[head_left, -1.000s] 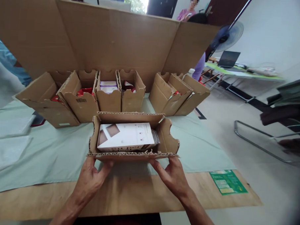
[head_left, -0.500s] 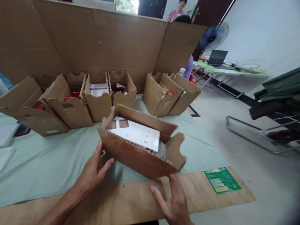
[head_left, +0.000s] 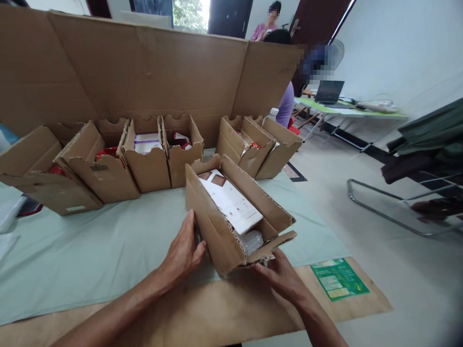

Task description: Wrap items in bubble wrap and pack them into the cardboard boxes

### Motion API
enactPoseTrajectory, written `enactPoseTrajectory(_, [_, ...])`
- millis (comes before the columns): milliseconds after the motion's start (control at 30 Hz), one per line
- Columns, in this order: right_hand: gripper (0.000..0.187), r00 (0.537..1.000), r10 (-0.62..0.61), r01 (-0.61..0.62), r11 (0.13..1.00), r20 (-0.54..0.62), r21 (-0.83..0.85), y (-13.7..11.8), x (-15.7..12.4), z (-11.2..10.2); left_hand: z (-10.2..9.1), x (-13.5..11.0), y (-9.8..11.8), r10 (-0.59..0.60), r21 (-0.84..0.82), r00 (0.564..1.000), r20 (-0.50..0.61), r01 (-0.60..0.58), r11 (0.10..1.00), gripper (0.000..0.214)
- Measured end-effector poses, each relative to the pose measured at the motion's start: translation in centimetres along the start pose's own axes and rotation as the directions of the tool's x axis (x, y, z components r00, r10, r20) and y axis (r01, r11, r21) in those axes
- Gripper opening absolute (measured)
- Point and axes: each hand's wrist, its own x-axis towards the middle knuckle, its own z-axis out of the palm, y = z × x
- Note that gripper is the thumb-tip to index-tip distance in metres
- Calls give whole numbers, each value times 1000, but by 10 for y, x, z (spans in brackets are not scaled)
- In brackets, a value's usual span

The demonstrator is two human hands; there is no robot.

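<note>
An open-topped cardboard box (head_left: 211, 225) is tilted between my hands, above the near part of the cloth. My left hand (head_left: 182, 249) grips its left side, fingers along the wall and thumb towards me. At the near right end, my right hand (head_left: 281, 274) holds the lower corner, its fingertips partly hidden under the cardboard. Inside the box lie a white printed carton or booklet (head_left: 234, 205) and a crinkled clear plastic piece (head_left: 252, 241).
Several similar cardboard bins (head_left: 149, 165) stand in a row beyond, before a tall cardboard screen (head_left: 151, 78). Light green cloth (head_left: 136, 241) covers part of the wooden table (head_left: 164, 319). A green printed sheet (head_left: 340, 279) lies right. Two people are behind the screen.
The box has moved right and turned, its near end now pointing more towards me. Both hands moved with it; my right hand shifted round to the near right corner.
</note>
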Motion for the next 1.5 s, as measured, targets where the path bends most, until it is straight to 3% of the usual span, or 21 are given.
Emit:
enactPoseTrajectory(100, [48, 1000, -10, 10, 1000, 2, 3, 7, 21, -8, 14, 14, 8, 41, -62, 999, 26, -39, 997, 93])
enactPoseTrajectory(233, [54, 996, -83, 84, 996, -15, 20, 19, 53, -26, 34, 32, 18, 94, -88, 995, 39, -90, 992, 97])
enactPoseTrajectory(400, [55, 992, -122, 121, 992, -31, -43, 28, 74, -39, 51, 34, 11, 123, -114, 991, 61, -116, 987, 98])
enactPoseTrajectory(533, [52, 986, -131, 118, 985, -104, -124, 36, 72, -27, 45, 36, 3, 165, -142, 979, 122, -147, 979, 100])
enactPoseTrajectory(633, [49, 984, -95, 81, 992, -152, -94, 36, 70, -13, 39, 41, 0, 167, -174, 979, 119, -145, 974, 101])
enactPoseTrajectory(767, [49, 981, -48, 34, 996, -188, -78, 24, 75, 1, 37, 47, -2, 173, -196, 980, 99, -151, 969, 101])
enactPoseTrajectory(900, [53, 974, -102, 85, 992, -202, -93, 8, 87, 6, 39, 46, 0, 177, -168, 983, 51, -166, 972, 102])
enactPoseTrajectory(1067, [56, 942, -79, 5, 975, -326, -220, 3, 130, 19, 44, 43, 4, 146, -92, 989, 30, -142, 986, 100])
enactPoseTrajectory(1200, [51, 891, -141, 13, 958, -432, -287, 5, 181, 33, 46, 43, 2, 117, -98, 992, 46, -112, 989, 98])
enactPoseTrajectory(1267, [50, 869, -158, 19, 957, -469, -289, 5, 193, 38, 46, 44, 1, 96, -118, 995, 41, -91, 989, 95])
enactPoseTrajectory(1367, [43, 867, -223, 84, 947, -445, -311, 5, 185, 46, 45, 45, 0, 72, -125, 997, 29, -68, 990, 90])
enactPoseTrajectory(1500, [35, 920, -312, 217, 910, -238, -354, 2, 168, 58, 46, 47, 0, 66, -145, 998, 20, -62, 987, 85])
